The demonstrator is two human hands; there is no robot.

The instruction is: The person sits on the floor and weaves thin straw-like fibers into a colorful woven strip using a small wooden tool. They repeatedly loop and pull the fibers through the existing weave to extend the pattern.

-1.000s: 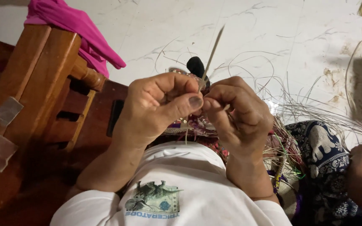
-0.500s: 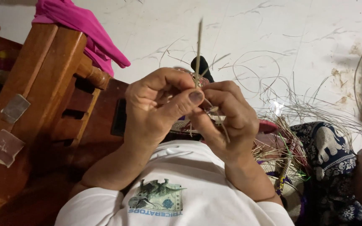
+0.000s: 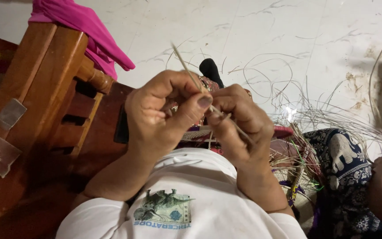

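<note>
- The wooden chair frame (image 3: 45, 88) stands left, the loose pale fibres (image 3: 332, 117) spread on the floor right.
- Left hand (image 3: 162, 113) and right hand (image 3: 239, 121), raised close together, each pinch the thin straw strand (image 3: 186, 66).
- The strand, upright half a second ago, now leans far-left.

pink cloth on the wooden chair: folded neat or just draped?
Draped. The pink cloth hangs loosely bunched over the wooden chair top, one corner trailing down past the rail.

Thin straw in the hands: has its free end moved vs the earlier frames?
Yes. The straw, pinched between left hand and right hand, has swung its tip leftward, toward the wooden chair; earlier it leaned right, then stood upright.
</note>
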